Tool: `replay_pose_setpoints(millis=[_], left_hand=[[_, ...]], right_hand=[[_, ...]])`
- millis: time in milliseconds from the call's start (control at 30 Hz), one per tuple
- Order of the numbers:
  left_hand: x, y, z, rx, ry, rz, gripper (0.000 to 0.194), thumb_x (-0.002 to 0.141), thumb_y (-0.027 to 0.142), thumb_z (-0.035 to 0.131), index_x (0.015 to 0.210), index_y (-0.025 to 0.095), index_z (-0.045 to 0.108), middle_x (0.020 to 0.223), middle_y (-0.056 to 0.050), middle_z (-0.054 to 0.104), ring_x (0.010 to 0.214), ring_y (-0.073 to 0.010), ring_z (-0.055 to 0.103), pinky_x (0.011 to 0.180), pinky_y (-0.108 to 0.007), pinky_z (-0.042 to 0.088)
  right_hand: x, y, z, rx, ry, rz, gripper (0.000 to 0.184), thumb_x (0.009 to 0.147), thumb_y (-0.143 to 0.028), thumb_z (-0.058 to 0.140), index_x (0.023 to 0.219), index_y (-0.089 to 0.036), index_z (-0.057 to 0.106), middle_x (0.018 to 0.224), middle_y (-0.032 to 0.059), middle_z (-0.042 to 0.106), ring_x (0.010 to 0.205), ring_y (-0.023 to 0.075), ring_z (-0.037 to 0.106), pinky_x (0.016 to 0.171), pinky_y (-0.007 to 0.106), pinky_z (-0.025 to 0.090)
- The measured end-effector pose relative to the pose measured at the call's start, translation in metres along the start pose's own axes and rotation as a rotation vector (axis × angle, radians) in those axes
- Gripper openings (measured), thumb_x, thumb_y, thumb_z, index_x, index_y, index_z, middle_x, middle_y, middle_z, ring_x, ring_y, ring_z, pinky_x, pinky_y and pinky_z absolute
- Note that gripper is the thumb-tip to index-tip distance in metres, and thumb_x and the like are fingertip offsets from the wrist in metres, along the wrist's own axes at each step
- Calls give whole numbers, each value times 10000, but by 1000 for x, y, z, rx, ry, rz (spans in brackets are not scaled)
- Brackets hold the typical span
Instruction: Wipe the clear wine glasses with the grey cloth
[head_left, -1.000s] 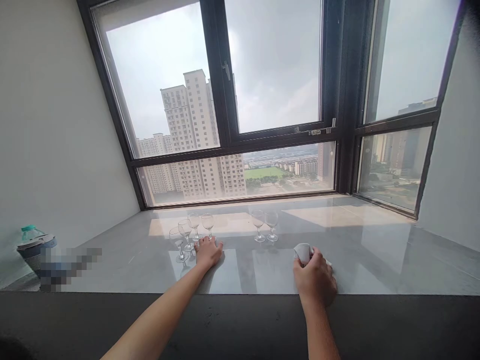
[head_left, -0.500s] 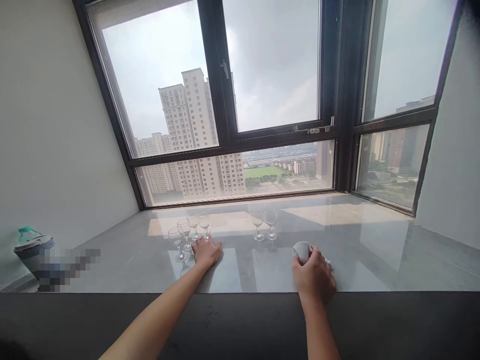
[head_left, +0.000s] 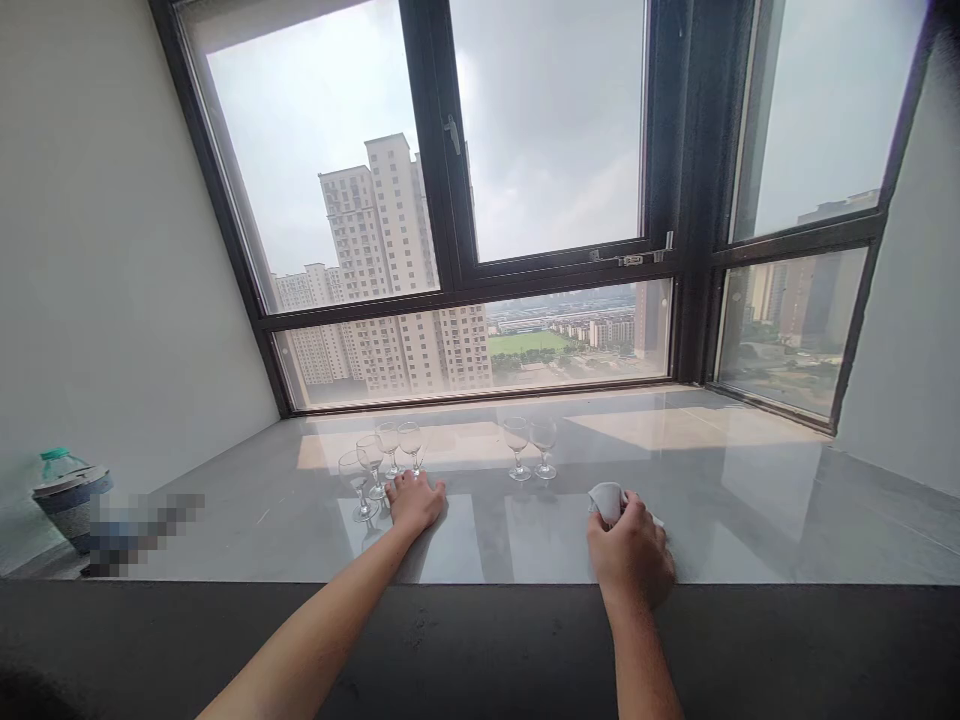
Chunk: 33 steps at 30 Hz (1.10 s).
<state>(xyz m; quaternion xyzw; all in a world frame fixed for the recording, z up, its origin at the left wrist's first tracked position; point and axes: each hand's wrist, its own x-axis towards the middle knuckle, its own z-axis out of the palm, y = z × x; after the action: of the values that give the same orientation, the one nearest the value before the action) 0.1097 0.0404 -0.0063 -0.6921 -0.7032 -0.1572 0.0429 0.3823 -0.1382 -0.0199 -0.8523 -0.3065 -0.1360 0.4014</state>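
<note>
My left hand (head_left: 416, 502) lies on the grey windowsill (head_left: 480, 550) with its fingers spread. It is beside a group of several clear stemmed glasses (head_left: 352, 472), all standing upright; the hand covers the foot of the nearest ones, and I cannot tell whether it touches them. Two more stemmed glasses (head_left: 543, 438) stand close together near the middle of the sill. Over to the right, my right hand (head_left: 634, 550) is closed around a crumpled white cloth (head_left: 606, 500) held low at the sill's surface. Part of the cloth is hidden behind the fingers.
A dark-framed window (head_left: 465, 300) rises behind the sill, with tall buildings outside. At the far left stands a bucket-like container (head_left: 71, 510) with a green-capped clear bottle (head_left: 58, 465), next to a blurred patch. The sill's front edge drops to a dark face.
</note>
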Motion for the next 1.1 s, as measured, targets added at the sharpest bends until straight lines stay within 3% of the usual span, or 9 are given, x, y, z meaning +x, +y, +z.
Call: replay_pose_setpoints(millis=[267, 433, 533, 633, 733, 867, 1000, 1100], left_hand=[[-1, 2, -3, -9, -22, -7, 586, 904, 519, 346, 1322, 181, 580, 1423, -191, 502, 1365, -364, 360, 1146, -551, 171], [-6, 4, -8, 17, 45, -5, 442, 893, 444, 414, 1169, 164, 616, 1296, -177, 555, 1266, -340, 435, 1115, -509, 229], [-10, 2, -13, 6, 126, 109, 301, 889, 341, 447, 1066, 174, 625, 1186, -146, 584, 1181, -310, 483, 1053, -452, 309], [-14, 6, -19, -30, 129, 354, 245, 892, 238, 440, 1047, 191, 624, 1127, -114, 601, 1123, -272, 512, 1004, -394, 364], [-19, 27, -23, -108, 42, 594, 276, 889, 217, 457, 1112, 216, 620, 1150, -89, 609, 1121, -248, 527, 1002, -360, 395], [-29, 81, -19, -203, -98, 737, 419, 887, 322, 518, 1289, 219, 578, 1287, -101, 571, 1207, -260, 511, 1055, -373, 394], [-34, 132, -5, -164, -206, 666, 566, 906, 460, 510, 1440, 273, 479, 1486, -115, 453, 1356, -322, 416, 1134, -488, 308], [-35, 150, 9, -140, -235, 567, 551, 935, 472, 454, 1457, 297, 464, 1534, -105, 423, 1390, -338, 383, 1142, -542, 272]], right_hand=[[0, -1, -2, 2, -26, 15, 467, 885, -346, 476, 1314, -162, 485, 1153, 129, 661, 1051, 289, 593, 805, 393, 432], [0, -2, -4, 21, -24, 15, 458, 897, -345, 463, 1316, -162, 484, 1146, 128, 662, 1047, 286, 597, 800, 382, 426], [1, -1, -3, 16, -7, 20, 452, 898, -342, 465, 1314, -166, 482, 1134, 117, 668, 1049, 282, 601, 781, 371, 420], [1, -1, -2, 15, 2, 18, 443, 896, -332, 477, 1307, -168, 483, 1138, 110, 671, 1046, 272, 602, 776, 363, 413], [2, -1, -2, 18, -2, 13, 434, 892, -321, 485, 1299, -168, 489, 1171, 118, 664, 1052, 264, 596, 786, 360, 412], [1, 0, -2, 23, -3, 13, 434, 891, -315, 477, 1300, -171, 495, 1182, 119, 659, 1058, 265, 586, 786, 360, 417], [0, 1, 0, 33, -13, -3, 459, 883, -295, 476, 1320, -157, 485, 1179, 132, 646, 1076, 265, 571, 822, 361, 421], [0, 3, 3, 34, -3, -24, 453, 884, -284, 477, 1318, -153, 480, 1188, 132, 640, 1085, 262, 564, 830, 352, 417]])
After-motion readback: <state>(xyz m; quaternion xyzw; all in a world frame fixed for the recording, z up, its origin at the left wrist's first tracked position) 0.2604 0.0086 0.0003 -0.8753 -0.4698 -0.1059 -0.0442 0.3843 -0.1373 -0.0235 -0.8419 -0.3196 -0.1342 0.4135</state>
